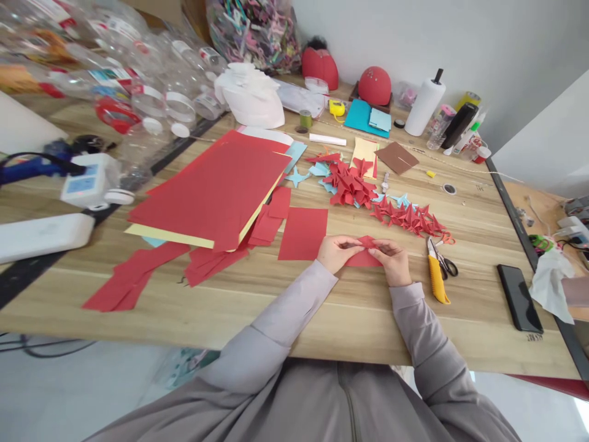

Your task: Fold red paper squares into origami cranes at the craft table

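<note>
Both hands pinch a partly folded piece of red paper point(363, 259) just above the wooden table. My left hand point(338, 252) grips its left side between thumb and fingers. On the other side my right hand point(392, 259) is closed the same way, its thumb close to the left one. Flat beside my left hand lies a red paper square point(302, 233). Beyond the hands are red folded paper stars point(352, 184) in a heap, and a row of more red stars point(407, 216) runs to the right. A light blue star point(297, 177) lies near the heap.
Large red sheets point(211, 184) are stacked at left, with red strips point(133, 276) nearby. Right of my hands lie a yellow utility knife point(437, 273), scissors point(447, 267) and a black phone point(519, 298). Plastic bottles point(151, 98) crowd the back left. Another person's forearm point(575, 291) shows at far right.
</note>
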Demonstrator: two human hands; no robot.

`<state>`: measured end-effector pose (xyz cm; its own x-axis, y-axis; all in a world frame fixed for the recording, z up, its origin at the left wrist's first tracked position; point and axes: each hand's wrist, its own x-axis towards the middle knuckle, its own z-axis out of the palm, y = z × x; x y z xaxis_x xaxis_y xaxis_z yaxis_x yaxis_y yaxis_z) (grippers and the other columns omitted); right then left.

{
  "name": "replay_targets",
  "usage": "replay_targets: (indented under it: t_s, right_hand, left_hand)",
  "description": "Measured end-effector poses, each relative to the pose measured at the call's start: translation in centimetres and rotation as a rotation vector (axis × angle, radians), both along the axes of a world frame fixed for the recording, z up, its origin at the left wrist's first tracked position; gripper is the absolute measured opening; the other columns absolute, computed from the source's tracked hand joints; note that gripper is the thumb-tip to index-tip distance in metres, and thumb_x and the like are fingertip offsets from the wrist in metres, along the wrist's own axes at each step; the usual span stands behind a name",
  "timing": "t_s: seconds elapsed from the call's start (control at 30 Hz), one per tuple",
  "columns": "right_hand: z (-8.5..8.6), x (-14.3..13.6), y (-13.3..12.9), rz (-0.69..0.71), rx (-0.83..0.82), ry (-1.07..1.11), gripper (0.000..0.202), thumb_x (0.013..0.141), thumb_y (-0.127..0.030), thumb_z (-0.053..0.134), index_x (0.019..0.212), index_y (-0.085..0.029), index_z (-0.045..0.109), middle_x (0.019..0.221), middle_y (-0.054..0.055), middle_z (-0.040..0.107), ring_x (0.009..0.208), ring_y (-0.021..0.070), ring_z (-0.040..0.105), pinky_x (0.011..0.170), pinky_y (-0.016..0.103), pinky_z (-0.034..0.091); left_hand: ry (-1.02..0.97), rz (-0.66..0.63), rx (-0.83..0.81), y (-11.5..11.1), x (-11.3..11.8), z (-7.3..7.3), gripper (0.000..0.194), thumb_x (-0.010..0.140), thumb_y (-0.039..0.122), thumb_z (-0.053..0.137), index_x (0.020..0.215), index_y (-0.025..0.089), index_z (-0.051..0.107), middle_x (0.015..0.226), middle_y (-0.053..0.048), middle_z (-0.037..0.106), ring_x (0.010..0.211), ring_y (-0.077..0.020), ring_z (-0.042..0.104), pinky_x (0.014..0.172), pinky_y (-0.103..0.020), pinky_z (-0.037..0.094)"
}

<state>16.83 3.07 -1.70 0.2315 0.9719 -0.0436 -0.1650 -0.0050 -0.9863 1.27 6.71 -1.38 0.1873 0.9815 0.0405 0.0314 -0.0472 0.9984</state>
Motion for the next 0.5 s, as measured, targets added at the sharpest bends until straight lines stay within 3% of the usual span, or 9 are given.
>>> replay_targets:
  t_s: [0.13, 0.5]
  right_hand:
    - [-0.17, 0.34, -0.09, -0.020, 0.033, -0.004, 0.031, 0.050, -0.029, 0.085, 0.077, -0.023, 0.071, 0.081, 0.000, 0.074, 0.079, 0.0182, 0.068, 0.085, 0.037, 0.053]
    - [0.24, 0.14, -0.27, -0.067, 0.024, -0.120, 0.022, 0.053, -0.033, 0.084, 0.063, -0.020, 0.069, 0.067, 0.000, 0.071, 0.062, 0.0145, 0.063, 0.065, 0.030, 0.053]
  left_hand:
    - [-0.009, -0.014, 0.026, 0.14, 0.19, -0.10, 0.011, 0.060, 0.026, 0.075, 0.067, 0.018, 0.074, 0.078, -0.006, 0.074, 0.073, -0.0198, 0.068, 0.072, -0.032, 0.055]
    - [-0.058, -0.029, 0.035, -0.02, 0.27, -0.01, 0.013, 0.060, 0.027, 0.076, 0.067, 0.017, 0.073, 0.073, -0.006, 0.073, 0.068, -0.0178, 0.066, 0.066, -0.030, 0.053]
